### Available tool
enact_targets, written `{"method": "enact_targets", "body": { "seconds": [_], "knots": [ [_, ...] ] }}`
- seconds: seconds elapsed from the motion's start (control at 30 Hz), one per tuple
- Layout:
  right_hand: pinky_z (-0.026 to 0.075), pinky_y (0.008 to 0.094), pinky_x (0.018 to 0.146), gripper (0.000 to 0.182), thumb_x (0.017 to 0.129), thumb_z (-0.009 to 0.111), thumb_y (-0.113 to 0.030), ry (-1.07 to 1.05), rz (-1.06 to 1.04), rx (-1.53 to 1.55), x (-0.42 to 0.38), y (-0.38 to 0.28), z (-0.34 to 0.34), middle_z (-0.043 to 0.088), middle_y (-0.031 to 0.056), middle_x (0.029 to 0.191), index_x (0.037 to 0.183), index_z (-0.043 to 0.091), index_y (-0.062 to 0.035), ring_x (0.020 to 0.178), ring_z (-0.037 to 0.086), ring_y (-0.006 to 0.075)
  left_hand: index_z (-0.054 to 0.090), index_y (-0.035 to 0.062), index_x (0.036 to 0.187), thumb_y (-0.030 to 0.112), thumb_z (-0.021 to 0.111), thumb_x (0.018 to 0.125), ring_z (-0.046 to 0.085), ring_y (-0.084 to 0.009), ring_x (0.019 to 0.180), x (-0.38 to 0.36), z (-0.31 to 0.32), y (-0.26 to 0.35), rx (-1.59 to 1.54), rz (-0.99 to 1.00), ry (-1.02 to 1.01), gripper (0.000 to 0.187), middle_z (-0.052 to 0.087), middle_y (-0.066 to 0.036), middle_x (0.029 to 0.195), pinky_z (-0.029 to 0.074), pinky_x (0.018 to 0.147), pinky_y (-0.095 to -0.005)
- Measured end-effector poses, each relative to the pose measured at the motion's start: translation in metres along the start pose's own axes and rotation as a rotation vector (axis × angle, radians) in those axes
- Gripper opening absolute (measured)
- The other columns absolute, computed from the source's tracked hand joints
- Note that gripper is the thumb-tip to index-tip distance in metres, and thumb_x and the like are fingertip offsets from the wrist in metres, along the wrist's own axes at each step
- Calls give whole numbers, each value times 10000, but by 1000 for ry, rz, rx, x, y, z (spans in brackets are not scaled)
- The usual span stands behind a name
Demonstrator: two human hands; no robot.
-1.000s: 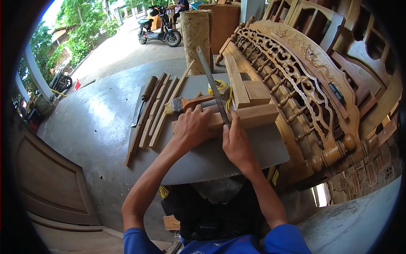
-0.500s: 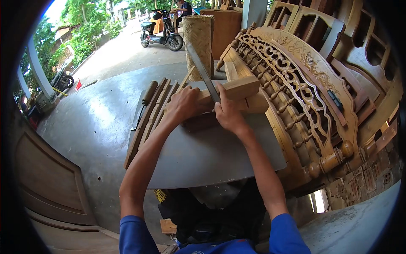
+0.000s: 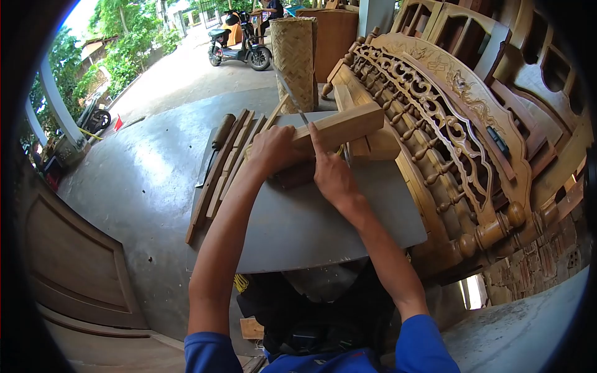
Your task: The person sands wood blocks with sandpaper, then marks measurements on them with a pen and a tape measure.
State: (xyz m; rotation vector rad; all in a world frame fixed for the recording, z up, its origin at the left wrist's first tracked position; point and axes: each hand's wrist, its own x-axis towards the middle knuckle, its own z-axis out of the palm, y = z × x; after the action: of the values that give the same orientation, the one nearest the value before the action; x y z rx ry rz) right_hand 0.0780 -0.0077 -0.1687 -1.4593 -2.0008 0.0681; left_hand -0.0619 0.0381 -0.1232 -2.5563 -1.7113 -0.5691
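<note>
A thick wooden block lies slantwise over a dark reddish piece on the grey table. My left hand is wrapped round the left end of the block. My right hand is at the near side of the block, its index finger stretched up along the block's face and the other fingers curled. A long metal blade sticks out beyond the block, in line with my right index finger; its near end is hidden behind block and hand.
Wooden strips and a tool with a round handle lie at the table's left. Behind stands a woven roll. Carved wooden panels lean at the right. A scooter and a person are far back.
My right hand has come down and nearer with the blade, which now shows less above the block. My left hand keeps its hold on the block.
</note>
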Motion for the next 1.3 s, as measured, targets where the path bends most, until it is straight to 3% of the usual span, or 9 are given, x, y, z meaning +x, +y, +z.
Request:
{"method": "enact_targets", "body": {
  "seconds": [0.33,0.43,0.57,0.63,0.73,0.9,0.97,1.13,1.3],
  "knots": [
    [521,423,573,723,793,464,9,-284,183,-247,-126,-40,-67,583,236,681,1401,90,-101,624,617,360,651,5,780,478,720,587,629,-310,736,0,-3,1,-53,-38,-37,515,630,-187,766,493,667,-395],
    [524,422,576,710,796,465,7,-272,170,-232,-109,-42,-62,589,235,689,1397,96,-81,637,622,358,651,4,780,467,721,590,628,-315,740,2,-1,-3,-64,-28,-15,506,628,-194,768,493,671,-394],
    [529,422,581,674,797,458,4,-180,71,-206,-26,-20,-31,603,249,723,1382,126,-35,671,628,358,643,-2,791,454,717,605,625,-324,750,4,3,-4,-57,-31,-4,499,622,-202,769,492,675,-395],
    [501,468,624,698,763,453,25,-116,56,-96,13,-15,-17,580,285,712,1383,150,-70,694,596,416,636,1,810,446,713,614,624,-327,755,5,4,-5,-51,-35,10,492,622,-198,772,491,673,-397],
    [505,466,631,689,764,460,15,-54,65,-75,39,-21,-7,581,295,741,1380,162,-67,720,596,417,622,9,833,446,712,619,623,-328,759,4,7,-3,15,-32,39,495,623,-188,775,491,671,-400],
    [484,481,623,743,738,469,45,-142,114,-132,-42,-25,-40,572,258,689,1393,156,-114,669,587,414,607,26,839,466,722,604,626,-316,766,-1,4,4,50,-30,15,512,630,-169,782,490,680,-401],
    [510,427,593,714,779,461,15,-253,146,-256,-90,-38,-66,576,200,670,1399,124,-96,641,614,344,603,27,837,473,725,600,628,-309,768,0,3,7,70,-39,-3,519,634,-161,783,490,685,-399],
    [499,433,591,747,750,474,53,-319,222,-172,-147,-46,-96,564,226,713,1398,135,-97,628,600,365,609,40,847,473,725,598,631,-295,745,0,9,4,52,-36,37,513,635,-143,763,479,663,-398],
    [483,405,585,624,807,418,31,23,150,25,-166,-38,-98,577,214,750,1380,186,-49,616,595,336,598,13,838,480,696,629,616,-313,760,-1,7,-1,-8,-37,-10,520,620,-180,766,476,687,-405]
  ]
}}
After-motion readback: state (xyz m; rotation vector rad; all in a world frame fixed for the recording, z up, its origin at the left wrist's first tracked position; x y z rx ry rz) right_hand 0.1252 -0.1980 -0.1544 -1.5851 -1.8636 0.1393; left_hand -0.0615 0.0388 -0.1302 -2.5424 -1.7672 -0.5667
